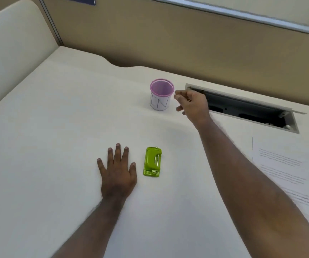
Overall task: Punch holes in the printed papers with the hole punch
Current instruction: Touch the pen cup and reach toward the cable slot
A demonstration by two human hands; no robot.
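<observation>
A small green hole punch [152, 162] lies on the white desk [56, 127], near the middle. My left hand [117, 170] rests flat on the desk just left of it, fingers spread, holding nothing. My right hand [191, 104] is stretched forward, hovering just right of a pink mesh cup [161, 94]; its fingers are curled loosely and I see nothing in them. Printed papers [280, 168] lie at the right edge of the desk, partly hidden by my right forearm.
An open cable hatch [246, 108] is cut into the desk behind my right hand. A tan partition wall [168, 43] runs along the back, and a cream panel [10, 43] closes the left side.
</observation>
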